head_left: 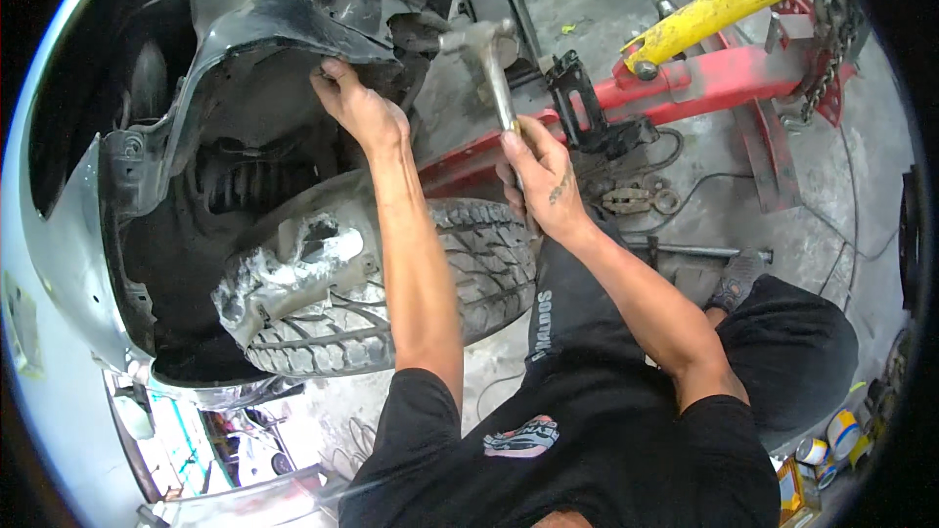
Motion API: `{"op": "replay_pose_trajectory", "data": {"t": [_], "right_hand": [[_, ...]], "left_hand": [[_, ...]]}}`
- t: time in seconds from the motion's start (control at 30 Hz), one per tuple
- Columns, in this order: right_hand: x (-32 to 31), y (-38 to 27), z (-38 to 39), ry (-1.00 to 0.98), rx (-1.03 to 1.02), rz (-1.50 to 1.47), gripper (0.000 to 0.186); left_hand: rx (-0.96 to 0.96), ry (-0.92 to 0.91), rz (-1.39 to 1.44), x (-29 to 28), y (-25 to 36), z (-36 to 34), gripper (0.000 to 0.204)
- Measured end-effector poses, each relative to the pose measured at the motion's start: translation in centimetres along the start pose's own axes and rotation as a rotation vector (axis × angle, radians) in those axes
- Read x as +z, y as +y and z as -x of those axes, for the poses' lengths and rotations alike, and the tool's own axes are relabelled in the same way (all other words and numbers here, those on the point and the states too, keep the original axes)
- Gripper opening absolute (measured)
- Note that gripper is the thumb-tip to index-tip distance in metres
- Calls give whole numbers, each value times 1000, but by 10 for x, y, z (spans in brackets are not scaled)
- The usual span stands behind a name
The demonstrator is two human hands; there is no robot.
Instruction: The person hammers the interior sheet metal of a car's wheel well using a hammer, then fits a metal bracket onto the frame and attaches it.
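Note:
My right hand point(544, 176) is wrapped round the handle of a hammer point(497, 88). Its metal head points up and away from me, to the right of the car body. At the lower edge of the dark, bare fender panel point(284, 24), my left hand point(364, 115) is raised with its fingers curled and pinched together. What they grip there, if anything, is too small and dark to tell. Below my left forearm lies a treaded tire point(479, 269), with a whitish, dusty metal piece point(293, 269) resting against its upper side.
A red steel frame point(714, 78) with a yellow cylinder point(729, 2) and a chain point(831, 39) stands to the right. Chain clamps point(631, 198), cables and a metal bar point(704, 251) lie on the concrete floor. Several cans point(841, 430) stand at lower right.

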State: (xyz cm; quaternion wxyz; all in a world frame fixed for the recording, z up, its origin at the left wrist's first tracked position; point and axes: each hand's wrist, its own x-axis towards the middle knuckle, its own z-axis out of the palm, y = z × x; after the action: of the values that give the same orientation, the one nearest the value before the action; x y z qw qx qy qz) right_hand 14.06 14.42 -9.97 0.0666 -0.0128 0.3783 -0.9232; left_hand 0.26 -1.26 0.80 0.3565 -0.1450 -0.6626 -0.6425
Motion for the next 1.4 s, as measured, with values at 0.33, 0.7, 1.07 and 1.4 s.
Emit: {"op": "replay_pose_trajectory", "data": {"t": [0.33,0.7,1.07,1.4], "right_hand": [[-14,3,-49,-124,-192,313,44],[-28,17,-71,171,-713,850,36],[-30,-86,-54,436,-488,-190,49],[-39,-62,-61,166,-480,397,44]], "left_hand": [[-14,26,-89,14,-2,8,52],[-99,70,-3,15,-9,8,57],[-10,-40,-133,4,5,5,62],[5,-10,-119,6,2,8,56]]}}
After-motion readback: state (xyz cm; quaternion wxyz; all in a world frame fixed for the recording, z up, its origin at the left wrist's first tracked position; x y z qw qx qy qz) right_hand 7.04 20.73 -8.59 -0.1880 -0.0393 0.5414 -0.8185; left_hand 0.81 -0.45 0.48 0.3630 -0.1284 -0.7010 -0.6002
